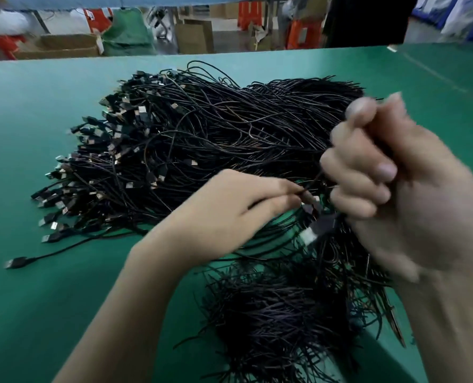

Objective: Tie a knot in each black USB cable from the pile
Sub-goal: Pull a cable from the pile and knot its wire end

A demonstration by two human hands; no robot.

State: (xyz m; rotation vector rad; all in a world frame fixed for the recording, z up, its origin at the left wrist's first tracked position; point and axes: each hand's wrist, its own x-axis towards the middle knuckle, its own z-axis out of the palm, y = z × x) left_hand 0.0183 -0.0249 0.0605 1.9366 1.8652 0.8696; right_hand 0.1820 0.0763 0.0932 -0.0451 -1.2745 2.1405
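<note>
A big pile of black USB cables [202,134] lies on the green table [36,106], their metal plugs fanned out to the left. A second, smaller heap of black cables [279,313] sits near the front edge. My left hand [230,214] pinches a thin black cable [310,183] between thumb and forefinger. My right hand [395,183] is raised and blurred, its fingers curled round the same cable. A USB plug [318,228] hangs below my right hand.
One loose cable with its plug [16,262] trails off at the left of the pile. Beyond the table's far edge stand cardboard boxes [64,47], a green sack [127,34] and orange stools [303,34].
</note>
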